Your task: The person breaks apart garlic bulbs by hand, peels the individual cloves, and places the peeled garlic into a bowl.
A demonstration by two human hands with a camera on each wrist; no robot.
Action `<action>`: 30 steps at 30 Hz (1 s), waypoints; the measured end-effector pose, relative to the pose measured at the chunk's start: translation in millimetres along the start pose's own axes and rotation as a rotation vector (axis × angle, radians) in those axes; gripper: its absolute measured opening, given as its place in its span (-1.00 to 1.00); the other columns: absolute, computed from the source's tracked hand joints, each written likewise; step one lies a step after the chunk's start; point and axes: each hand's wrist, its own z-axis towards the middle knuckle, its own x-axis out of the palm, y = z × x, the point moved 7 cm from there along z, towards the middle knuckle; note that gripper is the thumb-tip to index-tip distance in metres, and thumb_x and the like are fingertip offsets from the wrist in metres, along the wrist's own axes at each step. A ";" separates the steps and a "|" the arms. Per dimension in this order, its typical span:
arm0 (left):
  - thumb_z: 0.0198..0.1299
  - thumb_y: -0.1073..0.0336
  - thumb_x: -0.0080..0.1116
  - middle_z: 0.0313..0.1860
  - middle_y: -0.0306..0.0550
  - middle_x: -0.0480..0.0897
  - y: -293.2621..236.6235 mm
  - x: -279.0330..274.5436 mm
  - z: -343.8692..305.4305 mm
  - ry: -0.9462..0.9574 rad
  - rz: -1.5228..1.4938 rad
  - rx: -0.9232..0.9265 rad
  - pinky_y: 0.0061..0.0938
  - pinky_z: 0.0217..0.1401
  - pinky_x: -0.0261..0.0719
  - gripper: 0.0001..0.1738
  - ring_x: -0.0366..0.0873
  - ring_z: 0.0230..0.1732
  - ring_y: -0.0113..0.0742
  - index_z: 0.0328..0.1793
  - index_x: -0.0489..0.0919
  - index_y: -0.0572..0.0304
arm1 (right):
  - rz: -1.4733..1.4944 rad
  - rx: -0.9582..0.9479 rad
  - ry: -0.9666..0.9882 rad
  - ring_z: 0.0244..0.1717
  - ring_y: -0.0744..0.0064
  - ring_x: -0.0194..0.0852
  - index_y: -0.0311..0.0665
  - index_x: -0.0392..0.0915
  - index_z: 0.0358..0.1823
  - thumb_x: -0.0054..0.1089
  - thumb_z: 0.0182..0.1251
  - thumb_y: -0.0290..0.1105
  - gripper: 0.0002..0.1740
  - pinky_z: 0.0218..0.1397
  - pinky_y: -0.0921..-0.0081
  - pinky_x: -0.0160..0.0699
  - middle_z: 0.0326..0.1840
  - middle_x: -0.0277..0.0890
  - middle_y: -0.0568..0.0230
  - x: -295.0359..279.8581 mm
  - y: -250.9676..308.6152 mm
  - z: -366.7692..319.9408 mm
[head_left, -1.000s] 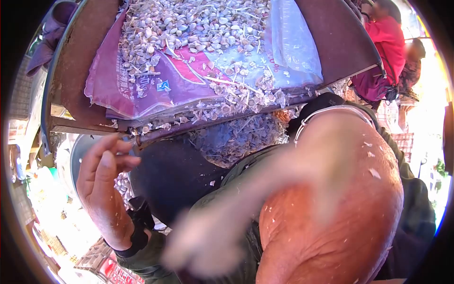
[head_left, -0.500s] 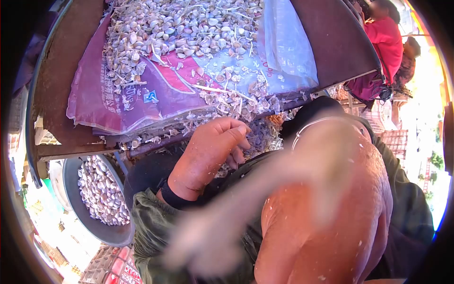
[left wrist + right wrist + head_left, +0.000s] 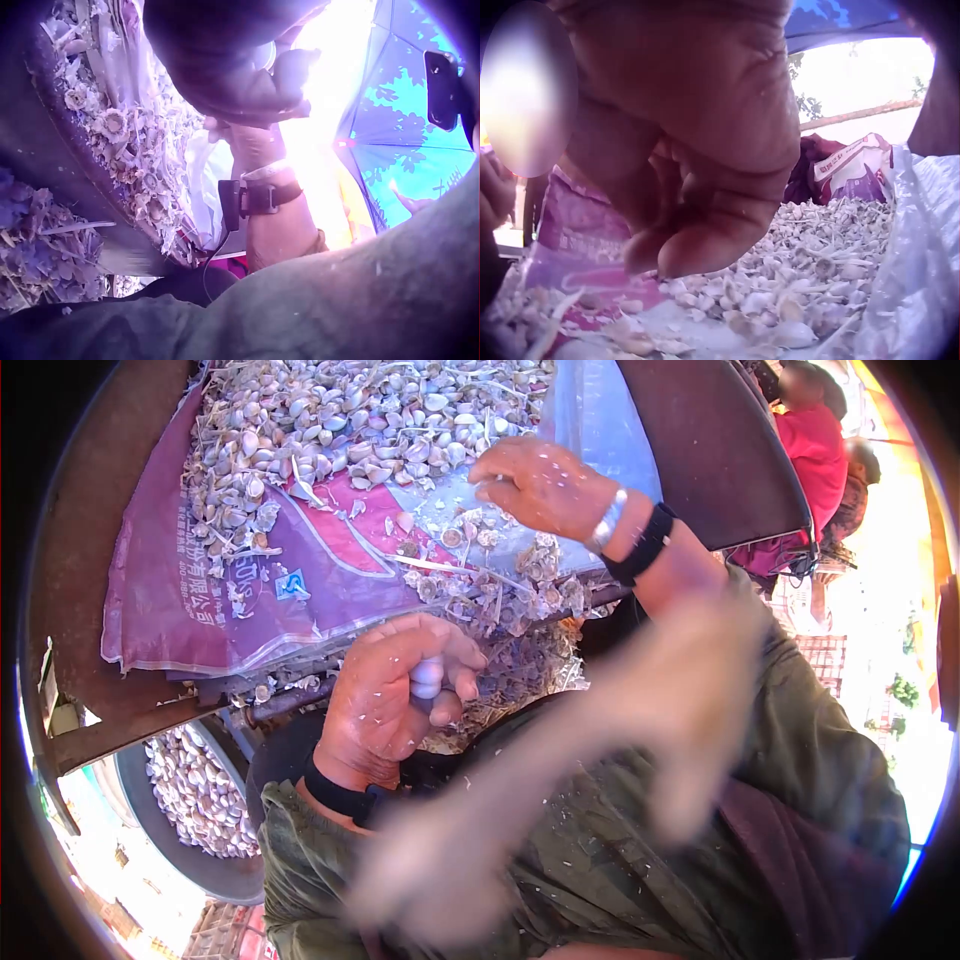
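My left hand [image 3: 385,685] is near the front edge of the stand, its fingers curled round pale garlic cloves [image 3: 427,675]. In the left wrist view the same hand [image 3: 232,60] is dark at the top, a pale bit of clove [image 3: 264,56] showing between its fingers. Farther forward, my right hand [image 3: 550,490] hangs over the plastic sacking with fingers bent downward. From the right wrist, that hand's thumb and fingertips [image 3: 697,251] hover close above the loose garlic [image 3: 832,247], and nothing shows between them. Heaped garlic cloves [image 3: 370,420] cover the purple sack [image 3: 350,600].
Dry husks and root ends [image 3: 520,585] line the stand's front edge, with more scraps below it. A dark basin [image 3: 235,875] of cloves stands at lower left. A blurred pale shape [image 3: 560,750] crosses the head view. A person in red [image 3: 815,460] sits at far right.
My left hand has come from the left, above the basin, to the stand's front edge, and now holds cloves. The right arm has swung from my lap forward over the sack.
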 end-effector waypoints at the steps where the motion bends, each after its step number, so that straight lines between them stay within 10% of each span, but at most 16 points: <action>1: 0.30 0.30 -0.01 -0.36 0.07 0.59 -1.9 0.0 0.5 -0.048 0.010 0.021 -0.58 -0.64 0.42 -0.75 0.55 -0.50 -0.34 -0.17 0.53 0.41 | -0.094 -0.024 0.002 -0.24 -0.05 0.60 -0.26 0.61 -0.30 0.19 0.17 -0.43 -0.89 -0.12 0.18 0.56 -0.33 0.62 0.00 10.1 -15.6 -1.0; 8: 0.27 0.37 -0.01 -0.48 -0.11 0.53 -5.5 -13.5 6.2 -0.133 -0.021 0.073 -0.63 -0.66 0.31 -0.79 0.38 -0.63 -0.49 -0.09 0.52 0.40 | -0.219 0.152 0.157 -0.28 0.02 0.65 -0.29 0.62 -0.27 0.16 0.22 -0.41 -0.86 -0.15 0.22 0.61 -0.33 0.64 0.02 56.1 -67.1 3.8; 14: 0.32 0.30 0.00 -0.53 -0.16 0.50 -5.2 -6.4 16.1 -0.158 -0.102 0.065 -0.64 -0.69 0.25 -0.79 0.32 -0.66 -0.54 -0.12 0.52 0.32 | 0.907 0.418 0.356 -0.42 0.49 0.68 -0.35 0.62 -0.24 0.26 0.23 -0.36 -0.81 -0.32 0.49 0.63 -0.35 0.66 0.21 20.0 41.4 -13.6; 20: 0.29 0.28 -0.03 -0.56 -0.19 0.52 3.6 -10.8 21.3 -0.221 0.129 0.117 -0.62 -0.70 0.19 -0.79 0.31 -0.72 -0.54 -0.34 0.54 0.22 | 0.370 -0.124 0.132 -0.40 0.10 0.63 -0.31 0.53 -0.36 0.19 0.11 -0.49 -0.93 -0.34 0.31 0.61 -0.42 0.59 0.06 16.9 99.7 -24.4; 30: 0.36 0.24 -0.04 -0.52 -0.18 0.49 -5.5 -15.1 6.4 -0.138 -0.093 0.241 -0.60 -0.66 0.29 -0.81 0.28 -0.69 -0.51 -0.16 0.49 0.21 | 0.414 -0.060 0.051 -0.34 0.01 0.60 -0.29 0.49 -0.35 0.15 0.11 -0.49 -0.92 -0.32 0.23 0.58 -0.42 0.55 0.03 -9.7 125.6 -20.5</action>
